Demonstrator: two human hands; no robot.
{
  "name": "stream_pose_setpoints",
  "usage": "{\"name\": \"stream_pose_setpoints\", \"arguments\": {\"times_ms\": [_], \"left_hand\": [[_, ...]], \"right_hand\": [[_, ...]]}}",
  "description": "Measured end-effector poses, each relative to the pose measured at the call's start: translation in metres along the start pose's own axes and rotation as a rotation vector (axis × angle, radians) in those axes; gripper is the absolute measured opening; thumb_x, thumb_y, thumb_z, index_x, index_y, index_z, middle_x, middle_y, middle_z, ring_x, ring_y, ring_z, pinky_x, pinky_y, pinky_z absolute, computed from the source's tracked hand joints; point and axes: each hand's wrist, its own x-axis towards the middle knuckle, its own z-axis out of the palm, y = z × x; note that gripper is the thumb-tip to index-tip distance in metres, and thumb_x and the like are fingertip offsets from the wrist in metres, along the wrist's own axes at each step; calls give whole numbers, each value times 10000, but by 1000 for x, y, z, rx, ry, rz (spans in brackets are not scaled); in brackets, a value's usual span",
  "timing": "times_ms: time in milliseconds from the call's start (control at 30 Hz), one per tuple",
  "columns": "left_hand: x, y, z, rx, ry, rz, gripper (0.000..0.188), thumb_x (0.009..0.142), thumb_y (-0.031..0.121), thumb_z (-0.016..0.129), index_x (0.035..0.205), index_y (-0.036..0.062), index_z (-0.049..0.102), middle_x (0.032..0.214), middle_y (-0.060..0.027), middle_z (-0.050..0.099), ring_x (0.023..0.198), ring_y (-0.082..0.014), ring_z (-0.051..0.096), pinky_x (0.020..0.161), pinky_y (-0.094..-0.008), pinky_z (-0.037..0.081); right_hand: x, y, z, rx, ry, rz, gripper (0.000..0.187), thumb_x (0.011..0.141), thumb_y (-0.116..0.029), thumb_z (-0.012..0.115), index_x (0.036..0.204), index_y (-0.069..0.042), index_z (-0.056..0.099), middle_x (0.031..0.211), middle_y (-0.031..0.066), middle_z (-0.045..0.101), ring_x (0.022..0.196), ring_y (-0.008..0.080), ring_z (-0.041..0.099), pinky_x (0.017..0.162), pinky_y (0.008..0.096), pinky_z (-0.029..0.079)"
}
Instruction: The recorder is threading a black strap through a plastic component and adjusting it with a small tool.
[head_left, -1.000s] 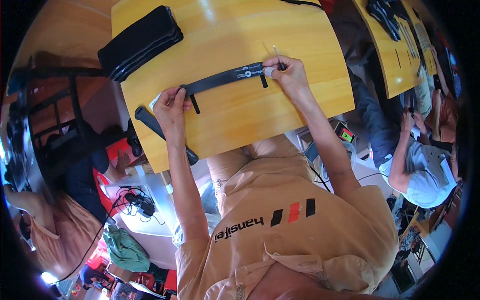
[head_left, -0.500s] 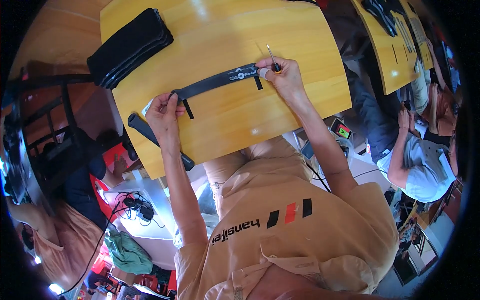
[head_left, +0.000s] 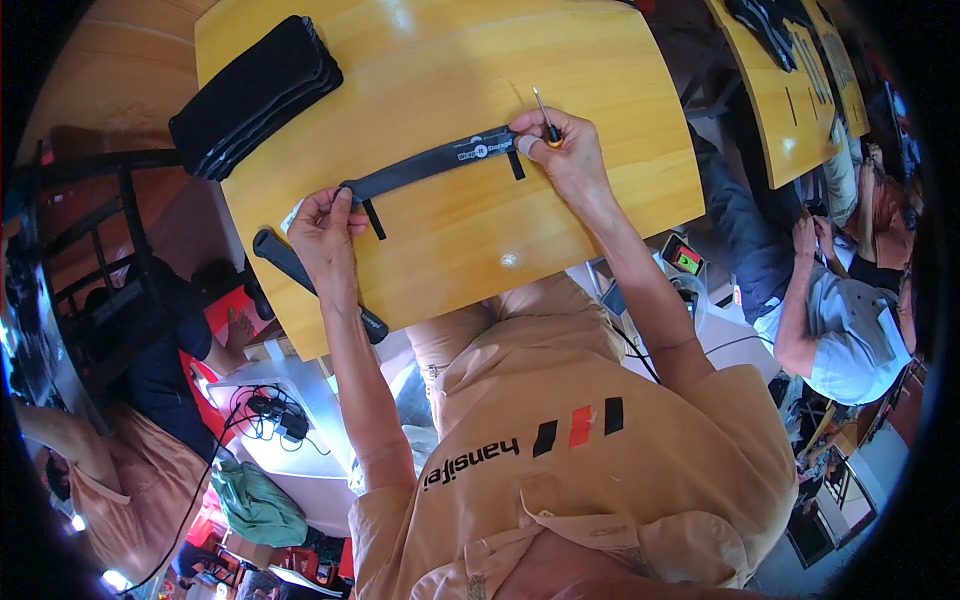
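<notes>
A yellow wooden table (head_left: pixel 560 215) fills the upper view, its near edge bowed by the lens. Nearest on it, at the left edge, lies a black rolled strap (head_left: pixel 300 270). Past it, the left hand (head_left: pixel 322 232), forearm reaching up from below, pinches the left end of a long black strap (head_left: pixel 430 162) that lies stretched flat across the tabletop. The right hand (head_left: pixel 570 150), arm extended, presses the strap's right end with bent fingers while gripping a thin pointed tool (head_left: pixel 544 112). Farther off, at the far left corner, rests a stack of black pieces (head_left: pixel 255 95).
</notes>
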Motion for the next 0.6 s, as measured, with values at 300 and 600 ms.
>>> {"name": "stream_pose_setpoints", "arguments": {"times_ms": [300, 600], "left_hand": [[1, -1, 1, 14, 16, 8, 95, 808, 66, 601, 835, -23, 582, 691, -47, 578, 502, -79, 546, 457, -166, 429], [1, -2, 0, 16, 14, 18, 94, 808, 63, 599, 833, -26, 583, 685, -53, 580, 506, -85, 555, 459, -170, 444]], "right_hand": [[0, 4, 3, -17, 51, -20, 132, 715, 61, 571, 822, -4, 612, 634, -18, 525, 587, 42, 464, 529, 178, 376], [1, 3, 4, -60, 84, -26, 125, 714, 46, 583, 824, -4, 613, 619, -12, 516, 571, 48, 460, 519, 188, 379]]}}
